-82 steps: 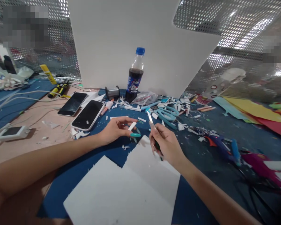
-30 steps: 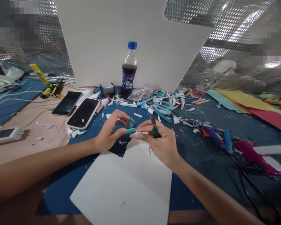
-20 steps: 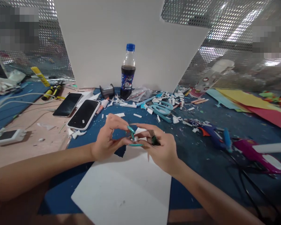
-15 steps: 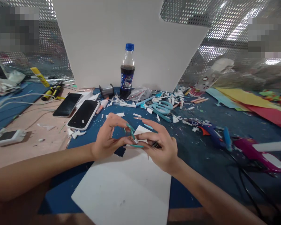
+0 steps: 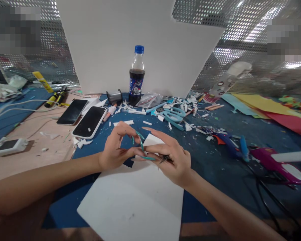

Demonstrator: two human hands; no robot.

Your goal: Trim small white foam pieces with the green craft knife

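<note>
Left hand [image 5: 115, 148] and right hand [image 5: 174, 159] meet in front of the bottle [image 5: 136, 85]

Between bottle and viewer lies the white sheet [image 5: 135, 204], blue mat [image 5: 200, 204] showing along both sides, its near corner cut off by the frame. White scraps [image 5: 191, 104] and light-blue scissors [image 5: 178, 126] crowd the mat right of the bottle; a white-edged phone [image 5: 89, 122] lies left of it. The bottle, blue-capped, contains dark drink up to its shoulder. The left thumb and fingertips draw close together; whether they pinch anything is hidden. The right fingers curl around a dark tool [image 5: 165, 158], mostly covered.
</note>
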